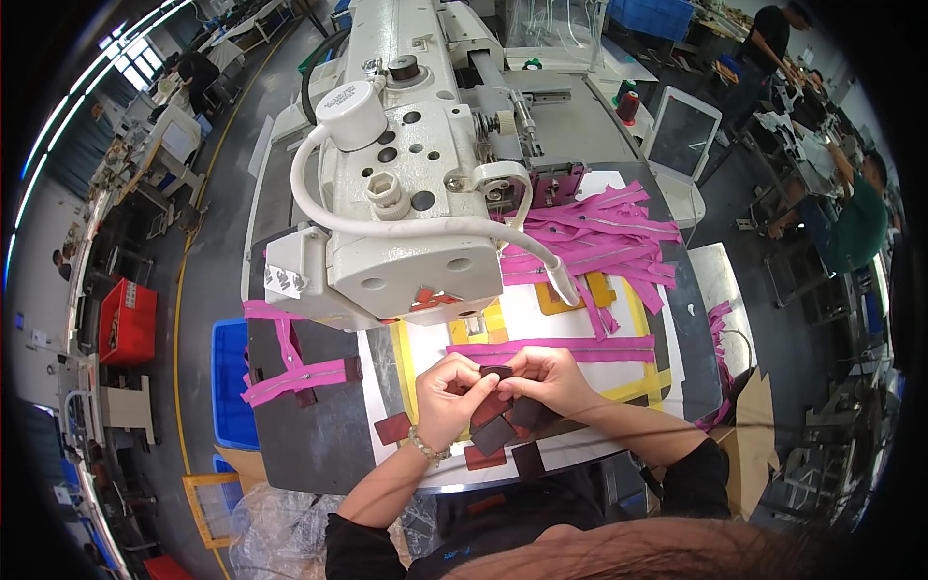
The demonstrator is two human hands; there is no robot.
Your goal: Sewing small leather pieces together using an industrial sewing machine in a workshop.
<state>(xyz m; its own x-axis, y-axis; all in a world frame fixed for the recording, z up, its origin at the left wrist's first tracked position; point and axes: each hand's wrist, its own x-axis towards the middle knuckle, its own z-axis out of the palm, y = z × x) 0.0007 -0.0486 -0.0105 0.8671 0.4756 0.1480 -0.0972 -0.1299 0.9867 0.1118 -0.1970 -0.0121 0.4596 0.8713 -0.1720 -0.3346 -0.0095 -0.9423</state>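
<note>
Both my left hand (450, 391) and my right hand (551, 379) pinch one small dark patch (497, 371) between thumbs and fingertips, above the near edge of the sewing table. Below them lies a loose group of rectangular patches, some dark, such as the dark patch (494, 436), and some reddish brown, such as the brown patch (485, 458). Just beyond my fingers a magenta zipper (609, 350) lies straight across the white, yellow-taped sheet (633, 391). My hands partly cover the patches and the zipper's left part.
A large sewing machine head (406, 261) overhangs the work. Many magenta zippers (590, 237) are heaped at its right, near a yellow plate (575, 293). More zipper pieces (300, 377) lie at the left. A blue bin (230, 382) stands beside the table; a cardboard box (756, 449) is at the right.
</note>
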